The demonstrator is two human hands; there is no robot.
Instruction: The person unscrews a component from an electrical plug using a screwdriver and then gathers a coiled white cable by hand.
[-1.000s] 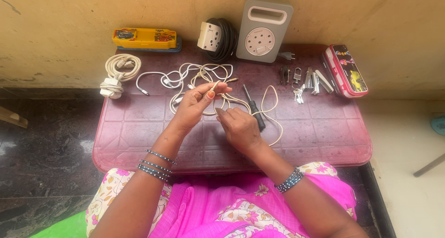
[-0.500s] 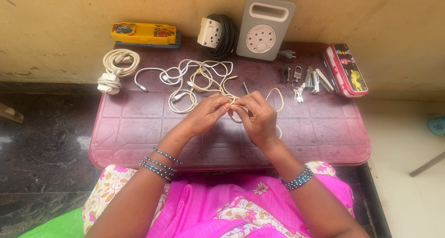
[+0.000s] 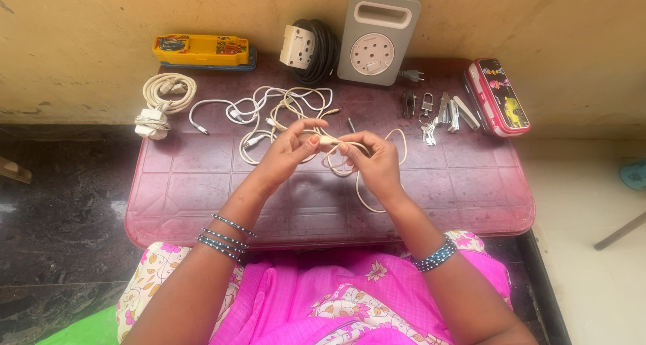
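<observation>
Two hands meet over the middle of the maroon table (image 3: 202,204), both pinched on one white cable (image 3: 363,183). Left hand (image 3: 289,150): thumb and forefinger closed on the cable just left of its small plug end (image 3: 328,140). Right hand (image 3: 370,160): fingers curled shut on the same cable just right of that plug. The short stretch between the two grips runs left to right, nearly level; the slack drops in a loop below the right hand and rests on the table. Both hands equally near the plug.

Left to right along the wall: a yellow pencil box (image 3: 200,50), long and flat, with cartoon pictures on the lid; a coiled white charger (image 3: 161,103) below it; a loose tangle of white cables (image 3: 269,109) behind the hands; a black coiled cord with white plug block (image 3: 309,46); a grey extension box (image 3: 379,39), upright, with handle slot and round socket; small metal clips and keys (image 3: 437,109); a red pencil box (image 3: 496,96), lying at an angle, picture lid.
</observation>
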